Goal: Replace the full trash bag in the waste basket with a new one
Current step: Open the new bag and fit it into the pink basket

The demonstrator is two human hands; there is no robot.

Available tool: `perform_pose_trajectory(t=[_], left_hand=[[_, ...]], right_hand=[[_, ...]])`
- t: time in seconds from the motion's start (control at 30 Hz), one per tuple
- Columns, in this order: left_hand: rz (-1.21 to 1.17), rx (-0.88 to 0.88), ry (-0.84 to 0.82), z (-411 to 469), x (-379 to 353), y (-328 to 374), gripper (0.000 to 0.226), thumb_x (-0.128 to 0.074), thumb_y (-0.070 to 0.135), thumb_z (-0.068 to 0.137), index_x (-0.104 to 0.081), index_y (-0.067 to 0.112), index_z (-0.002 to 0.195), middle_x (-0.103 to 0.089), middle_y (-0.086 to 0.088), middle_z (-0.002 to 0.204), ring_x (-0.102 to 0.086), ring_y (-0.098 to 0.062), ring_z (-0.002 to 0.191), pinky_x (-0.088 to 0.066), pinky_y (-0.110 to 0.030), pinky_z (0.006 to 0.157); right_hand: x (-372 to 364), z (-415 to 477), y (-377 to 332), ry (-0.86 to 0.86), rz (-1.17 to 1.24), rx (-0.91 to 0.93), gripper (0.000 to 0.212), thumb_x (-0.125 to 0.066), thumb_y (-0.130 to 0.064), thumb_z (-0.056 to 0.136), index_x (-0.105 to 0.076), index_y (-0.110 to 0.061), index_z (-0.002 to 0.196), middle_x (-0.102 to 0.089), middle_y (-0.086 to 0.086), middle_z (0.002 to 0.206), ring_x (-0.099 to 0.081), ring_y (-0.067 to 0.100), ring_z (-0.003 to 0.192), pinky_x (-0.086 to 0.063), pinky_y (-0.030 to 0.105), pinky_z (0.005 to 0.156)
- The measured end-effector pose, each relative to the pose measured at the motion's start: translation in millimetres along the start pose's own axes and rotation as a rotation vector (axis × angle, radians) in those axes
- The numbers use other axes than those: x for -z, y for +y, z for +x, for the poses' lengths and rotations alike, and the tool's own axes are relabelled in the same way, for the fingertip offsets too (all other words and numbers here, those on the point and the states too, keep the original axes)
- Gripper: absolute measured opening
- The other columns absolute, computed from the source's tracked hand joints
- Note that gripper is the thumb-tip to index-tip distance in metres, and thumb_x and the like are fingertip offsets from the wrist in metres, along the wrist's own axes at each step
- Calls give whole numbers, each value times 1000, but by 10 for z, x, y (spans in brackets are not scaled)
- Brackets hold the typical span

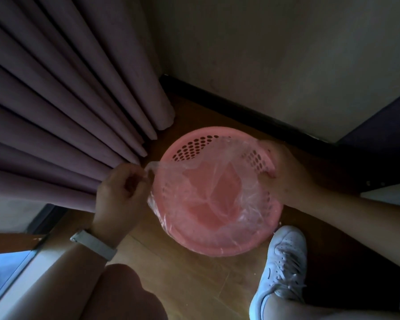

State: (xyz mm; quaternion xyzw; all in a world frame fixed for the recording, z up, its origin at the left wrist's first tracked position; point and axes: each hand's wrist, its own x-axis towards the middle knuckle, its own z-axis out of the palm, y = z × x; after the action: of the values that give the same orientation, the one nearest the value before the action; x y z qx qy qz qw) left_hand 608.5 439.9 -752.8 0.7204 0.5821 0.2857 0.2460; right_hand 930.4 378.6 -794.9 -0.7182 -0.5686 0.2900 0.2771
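Nearest, my knee [123, 294] and white shoe [280, 269] on the wooden floor [189, 280]. Beyond them, the pink waste basket [217, 247] stands on the floor between my hands, lined with a clear trash bag [217, 195]. My left hand [120, 195], wrist banded by a watch [94, 244], pinches the bag's edge just outside the left rim. My right hand [284, 172] grips the right rim with bag film under the fingers. Farther off, the curtain [67, 100] and wall [275, 54].
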Motion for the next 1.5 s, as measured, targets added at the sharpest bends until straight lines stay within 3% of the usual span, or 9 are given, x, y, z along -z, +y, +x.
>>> perform_pose_trajectory(t=[0.07,0.2,0.37,0.5,0.7,0.9,1.3,1.43,1.5], left_hand=[[36,-314,-100,-72,9,113,13,-54,17,82,-66,11,84,-63,-2,83,-58,-15,69,-49,-27,61],[238,-566,-278,-52,-187,68,19,-58,21,84,-71,10,92,-68,-5,98,-63,-21,89,-53,-38,78],[429,-369,-273,87,-274,-87,33,-57,26,81,-67,10,108,-62,-11,110,-58,-34,103,-53,-52,83],[488,-273,-268,128,-306,-116,60,-77,14,69,-59,6,125,-56,-17,123,-51,-39,111,-51,-56,91],[414,-175,-309,197,-356,-116,91,-76,9,66,-33,6,146,-36,-15,147,-34,-34,131,-36,-44,107],[360,-135,-270,376,-417,-172,76,-71,25,77,-38,13,145,-41,-14,141,-46,-34,123,-42,-42,101],[278,-327,-204,599,-559,-240,40,-57,36,85,-54,23,122,-50,-9,119,-55,-24,96,-43,-27,79],[271,-307,-204,626,-573,-235,45,-57,33,87,-55,22,130,-50,-8,121,-55,-23,99,-43,-27,80],[307,-284,-205,641,-588,-207,50,-59,31,88,-51,22,137,-51,-9,123,-54,-25,102,-43,-28,80]], right_hand=[[21,-16,-31,42,-58,21,60,-68,-14,78,-43,-29,130,-43,-3,123,-52,14,108,-46,28,82],[44,-30,-87,42,-380,238,48,-73,-21,78,-51,-20,121,-45,5,121,-51,20,103,-43,28,76],[31,79,-120,-57,-582,400,51,-73,-17,71,-60,-19,120,-51,7,115,-48,26,101,-46,33,80],[57,144,-218,-156,-573,259,72,-69,-21,77,-38,-27,142,-34,4,132,-37,25,117,-44,37,95],[135,285,-307,-230,-381,143,92,-72,-16,77,-16,-34,148,-27,-3,134,-35,18,123,-47,36,97],[162,544,-307,-230,-217,127,64,-64,-31,88,-35,-43,144,-37,-8,106,-53,9,93,-55,31,80],[97,801,-237,-267,-103,144,55,-66,-32,88,-44,-56,131,-39,-15,100,-53,3,89,-45,16,77],[68,936,-408,-381,-145,235,68,-61,-23,89,-31,-70,127,-51,-17,101,-52,0,94,-49,26,81],[2,991,-460,-454,-85,268,72,-58,-12,87,-35,-61,135,-62,-18,116,-61,4,102,-56,33,82]])
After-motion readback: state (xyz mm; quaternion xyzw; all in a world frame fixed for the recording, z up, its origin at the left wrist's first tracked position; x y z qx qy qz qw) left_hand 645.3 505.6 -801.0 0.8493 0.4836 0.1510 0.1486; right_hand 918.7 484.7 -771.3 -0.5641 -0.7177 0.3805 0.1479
